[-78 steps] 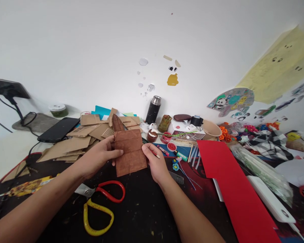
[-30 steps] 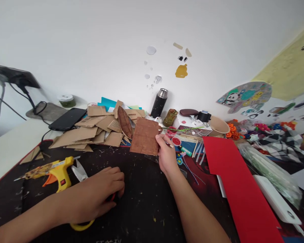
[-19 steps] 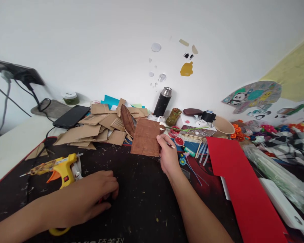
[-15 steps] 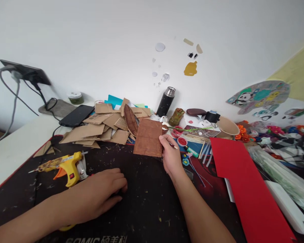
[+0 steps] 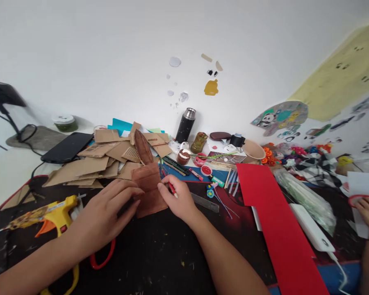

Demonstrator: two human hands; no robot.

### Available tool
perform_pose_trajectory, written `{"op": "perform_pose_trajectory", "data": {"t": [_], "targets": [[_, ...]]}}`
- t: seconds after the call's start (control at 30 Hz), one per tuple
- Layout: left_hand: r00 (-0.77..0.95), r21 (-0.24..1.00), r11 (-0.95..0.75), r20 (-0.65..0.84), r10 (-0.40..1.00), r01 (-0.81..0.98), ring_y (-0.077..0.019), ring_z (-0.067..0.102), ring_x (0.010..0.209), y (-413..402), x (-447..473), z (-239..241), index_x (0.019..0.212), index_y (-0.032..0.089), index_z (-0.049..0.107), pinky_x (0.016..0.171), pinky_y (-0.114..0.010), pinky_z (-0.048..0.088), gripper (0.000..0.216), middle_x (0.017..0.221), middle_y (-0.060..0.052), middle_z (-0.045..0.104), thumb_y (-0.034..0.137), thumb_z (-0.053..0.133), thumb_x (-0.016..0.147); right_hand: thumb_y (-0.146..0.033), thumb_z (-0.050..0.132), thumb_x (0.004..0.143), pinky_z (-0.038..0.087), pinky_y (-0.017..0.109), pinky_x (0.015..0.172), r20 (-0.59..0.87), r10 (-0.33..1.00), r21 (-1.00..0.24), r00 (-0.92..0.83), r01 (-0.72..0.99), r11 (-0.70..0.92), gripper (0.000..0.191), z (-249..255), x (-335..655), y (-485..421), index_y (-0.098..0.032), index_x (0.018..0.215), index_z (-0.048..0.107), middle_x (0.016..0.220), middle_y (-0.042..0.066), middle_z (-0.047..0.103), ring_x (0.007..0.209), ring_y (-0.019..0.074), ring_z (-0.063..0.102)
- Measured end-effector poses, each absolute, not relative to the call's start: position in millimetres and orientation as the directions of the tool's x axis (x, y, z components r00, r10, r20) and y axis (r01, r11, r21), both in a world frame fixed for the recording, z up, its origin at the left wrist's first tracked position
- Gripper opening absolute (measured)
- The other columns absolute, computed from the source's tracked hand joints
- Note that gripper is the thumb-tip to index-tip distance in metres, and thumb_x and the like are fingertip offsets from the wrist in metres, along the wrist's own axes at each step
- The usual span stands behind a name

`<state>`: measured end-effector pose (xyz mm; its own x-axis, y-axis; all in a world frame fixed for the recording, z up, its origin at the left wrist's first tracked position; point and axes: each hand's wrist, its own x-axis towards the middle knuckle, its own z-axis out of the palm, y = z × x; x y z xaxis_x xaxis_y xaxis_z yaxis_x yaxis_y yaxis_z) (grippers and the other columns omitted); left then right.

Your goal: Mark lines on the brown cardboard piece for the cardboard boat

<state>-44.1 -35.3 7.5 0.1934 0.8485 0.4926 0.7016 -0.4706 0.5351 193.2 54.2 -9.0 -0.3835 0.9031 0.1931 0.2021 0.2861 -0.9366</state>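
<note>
Head camera: a light, flat pinch would probably keep the brown sheet point(image 5: 152, 199) from buckling; the right hand point(image 5: 181, 200) has thumb and fingers closed on its right edge (a red pencil-like stick point(image 5: 172, 188) tucked in too), while the left hand point(image 5: 109, 211) is half curled at its left, whether gripping I cannot tell. Crinkled, roughly rectangular and creased across, it tilts over the black mat point(image 5: 160, 254), near the cardboard scraps point(image 5: 84, 169).

On the dark mat point(image 5: 166, 262) lie a glue gun point(image 5: 57, 214) and scissors point(image 5: 99, 266).
</note>
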Motion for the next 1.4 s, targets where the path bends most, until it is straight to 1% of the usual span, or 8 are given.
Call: {"op": "perform_pose_trajectory", "data": {"t": [0.13, 0.27, 0.4, 0.57, 0.7, 0.9, 1.23, 1.4], "targets": [[0.292, 0.458, -0.517, 0.476, 0.829, 0.723, -0.0314, 0.077, 0.115, -27.1, -39.4, -14.8, 0.118, 0.029, 0.079, 0.108, -0.045, 0.057, 0.022, 0.121, -0.008, 0.084, 0.035, 0.059, 0.113, -0.047, 0.072, 0.106, 0.037, 0.034, 0.070, 0.209, 0.867, -0.850, -0.453, 0.353, 0.390, 0.022, -9.9, 197.4, 48.7, -0.029, 0.094, 0.077, 0.072, -0.002, 0.066, 0.067, 0.0215, 0.059], [0.367, 0.438, -0.543, 0.425, 0.827, 0.716, -0.0309, 0.078, 0.114, -26.9, -36.7, -33.3, 0.120, 0.029, 0.080, 0.106, -0.045, 0.059, 0.026, 0.124, -0.008, 0.085, 0.036, 0.056, 0.114, -0.051, 0.072, 0.110, 0.038, 0.034, 0.069, 0.261, 0.843, -0.750, -0.471, 0.451, 0.484, 0.026, -7.3, 216.1, 46.8, -0.030, 0.099, 0.082, 0.075, 0.001, 0.075, 0.066, 0.0228, 0.063], [0.428, 0.419, -0.561, 0.373, 0.823, 0.714, -0.0289, 0.078, 0.112, -29.3, -34.7, -45.9, 0.115, 0.029, 0.081, 0.103, -0.043, 0.060, 0.026, 0.121, -0.007, 0.084, 0.033, 0.056, 0.114, -0.047, 0.067, 0.114, 0.047, 0.033, 0.076, 0.220, 0.858, -0.692, -0.464, 0.546, 0.473, 0.026, -0.8, 252.5, 47.0, -0.028, 0.105, 0.084, 0.091, 0.005, 0.086, 0.078, 0.0245, 0.075], [0.457, 0.400, -0.574, 0.354, 0.816, 0.715, -0.0272, 0.077, 0.111, -28.3, -34.9, -54.3, 0.114, 0.030, 0.081, 0.102, -0.040, 0.060, 0.023, 0.117, -0.006, 0.083, 0.034, 0.059, 0.112, -0.037, 0.075, 0.111, 0.055, 0.033, 0.085, 0.067, 0.906, -0.545, -0.418, 0.746, 0.384, 0.020, 11.1, 296.5, 44.8, -0.024, 0.126, 0.081, 0.099, 0.006, 0.088, 0.088, 0.0253, 0.081], [0.462, 0.380, -0.578, 0.357, 0.812, 0.722, -0.0281, 0.076, 0.112, -29.3, -38.5, -57.4, 0.118, 0.031, 0.081, 0.103, -0.040, 0.060, 0.019, 0.122, -0.006, 0.082, 0.036, 0.066, 0.108, -0.026, 0.085, 0.106, 0.059, 0.040, 0.101, -0.016, 0.902, -0.397, -0.432, 0.830, 0.391, 0.032, 16.4, 305.7, 42.9, -0.023, 0.138, 0.079, 0.118, 0.011, 0.087, 0.114, 0.0308, 0.081], [0.478, 0.313, -0.593, 0.373, 0.795, 0.742, -0.0302, 0.076, 0.121, -35.7, -43.8, -62.7, 0.132, 0.033, 0.078, 0.109, -0.042, 0.059, 0.032, 0.133, -0.006, 0.081, 0.037, 0.078, 0.101, -0.020, 0.085, 0.106, 0.057, 0.048, 0.114, -0.096, 0.888, -0.243, -0.450, 0.875, 0.418, 0.041, 21.0, 289.1, 47.1, -0.019, 0.145, 0.076, 0.140, 0.018, 0.080, 0.135, 0.0361, 0.074], [0.475, 0.309, -0.594, 0.381, 0.793, 0.743, -0.0297, 0.077, 0.122, -34.9, -22.9, -56.2, 0.127, 0.030, 0.077, 0.107, -0.042, 0.060, 0.024, 0.134, -0.007, 0.081, 0.030, 0.072, 0.104, -0.018, 0.090, 0.102, 0.059, 0.040, 0.097, -0.140, 0.895, -0.333, -0.423, 0.872, 0.360, 0.035, 16.7, 288.5, 44.7, -0.022, 0.135, 0.078, 0.129, 0.014, 0.080, 0.117, 0.0315, 0.080], [0.498, 0.310, -0.602, 0.355, 0.791, 0.736, -0.0310, 0.077, 0.123, -31.7, -18.8, -54.6, 0.130, 0.030, 0.077, 0.107, -0.044, 0.061, 0.025, 0.134, -0.008, 0.081, 0.032, 0.071, 0.105, -0.013, 0.089, 0.098, 0.053, 0.032, 0.083, -0.113, 0.904, -0.406, -0.413, 0.849, 0.337, 0.034, 4.5, 290.1, 40.5, -0.024, 0.127, 0.076, 0.111, 0.006, 0.081, 0.096, 0.0245, 0.078]]}}
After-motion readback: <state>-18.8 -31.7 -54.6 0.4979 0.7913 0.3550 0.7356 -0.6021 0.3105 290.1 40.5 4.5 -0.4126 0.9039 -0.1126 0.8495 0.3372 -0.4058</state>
